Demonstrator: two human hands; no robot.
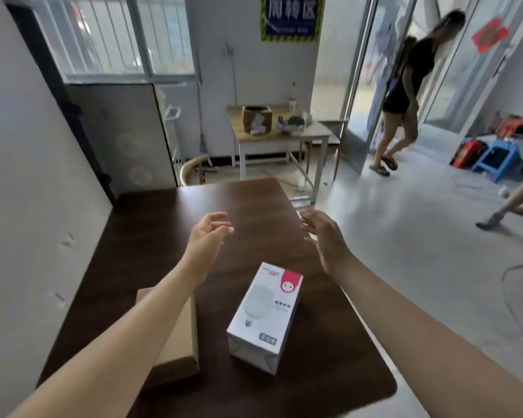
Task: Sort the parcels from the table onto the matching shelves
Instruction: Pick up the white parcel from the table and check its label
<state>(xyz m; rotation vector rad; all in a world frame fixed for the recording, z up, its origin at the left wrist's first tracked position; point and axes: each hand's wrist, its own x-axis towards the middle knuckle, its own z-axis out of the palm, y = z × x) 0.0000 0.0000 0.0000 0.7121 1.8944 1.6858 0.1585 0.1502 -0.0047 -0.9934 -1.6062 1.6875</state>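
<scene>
Dark wooden table (151,236) with a white box (264,315) and a brown cardboard parcel (178,342) near its front.

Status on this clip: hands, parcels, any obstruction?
Left hand and right hand open, empty, hovering over dark table. White box and brown cardboard parcel lie on the table, untouched. Nothing in the way.

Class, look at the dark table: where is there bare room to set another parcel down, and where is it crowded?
Bare: the far half of the dark table, beyond both hands. Crowded: the near end, where the white box and brown carton lie apart, with a narrow strip between.
</scene>
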